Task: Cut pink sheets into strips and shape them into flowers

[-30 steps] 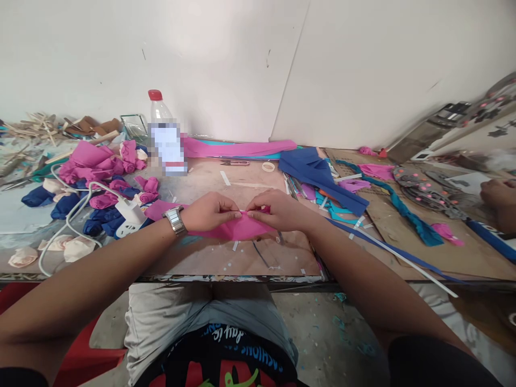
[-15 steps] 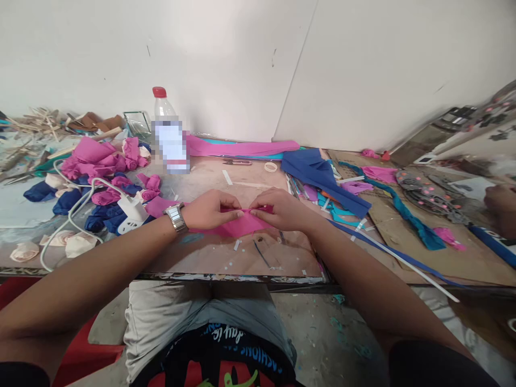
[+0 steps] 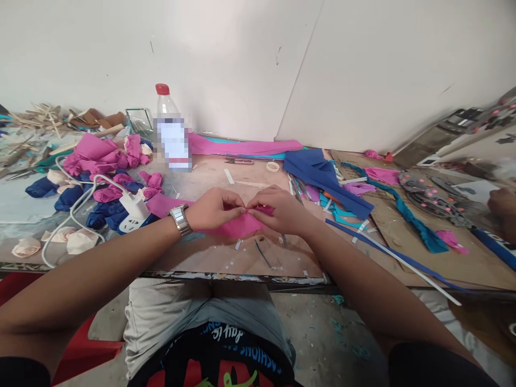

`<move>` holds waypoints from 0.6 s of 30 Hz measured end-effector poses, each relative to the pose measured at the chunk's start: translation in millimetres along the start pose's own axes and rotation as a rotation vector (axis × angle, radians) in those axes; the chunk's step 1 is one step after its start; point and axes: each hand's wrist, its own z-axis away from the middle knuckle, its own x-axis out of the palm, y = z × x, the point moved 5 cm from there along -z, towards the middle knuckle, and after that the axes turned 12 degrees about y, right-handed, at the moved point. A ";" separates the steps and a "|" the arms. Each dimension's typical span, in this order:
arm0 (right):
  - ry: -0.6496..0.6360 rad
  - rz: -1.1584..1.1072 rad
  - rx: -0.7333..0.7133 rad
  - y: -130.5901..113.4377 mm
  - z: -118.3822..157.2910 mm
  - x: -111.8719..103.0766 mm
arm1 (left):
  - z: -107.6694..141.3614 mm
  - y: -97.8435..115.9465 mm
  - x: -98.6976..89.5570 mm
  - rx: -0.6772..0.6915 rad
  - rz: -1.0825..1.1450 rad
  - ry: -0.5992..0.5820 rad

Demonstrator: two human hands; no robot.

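A strip of bright pink fabric (image 3: 237, 228) hangs between my hands just over the worktable, its end trailing to the left. My left hand (image 3: 215, 208), with a metal watch (image 3: 180, 219) on the wrist, pinches the upper edge between thumb and forefinger. Right beside it, my right hand (image 3: 278, 210) pinches the same edge, thumb tip almost touching the left one. The curled fingers hide part of the cloth behind them.
Rolled fabric flowers (image 3: 97, 156), a white cable and a power strip (image 3: 136, 219) crowd the left. Behind stand a bottle (image 3: 163, 102), a phone (image 3: 174, 141), thread snips (image 3: 238, 161) and a tape ring (image 3: 273, 167). Blue fabric (image 3: 324, 177) lies right; another person's hand (image 3: 502, 207) shows far right.
Both hands keep pinching the pink fabric, with fingertips now closer together. The whole view has shifted slightly.
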 end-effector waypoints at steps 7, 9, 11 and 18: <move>0.080 0.034 -0.070 -2.6 -0.4 0.3 | -3.1 -5.5 -0.5 -0.052 0.073 -0.006; 0.094 0.034 -0.074 -2.9 -0.2 0.4 | -2.8 -5.0 -1.1 -0.037 0.056 0.006; 0.098 0.026 -0.065 -3.1 0.1 0.9 | -1.7 -1.7 -1.8 0.003 0.014 0.028; 0.073 -0.083 0.159 2.4 0.3 2.5 | 4.3 16.0 -4.6 0.271 -0.407 0.132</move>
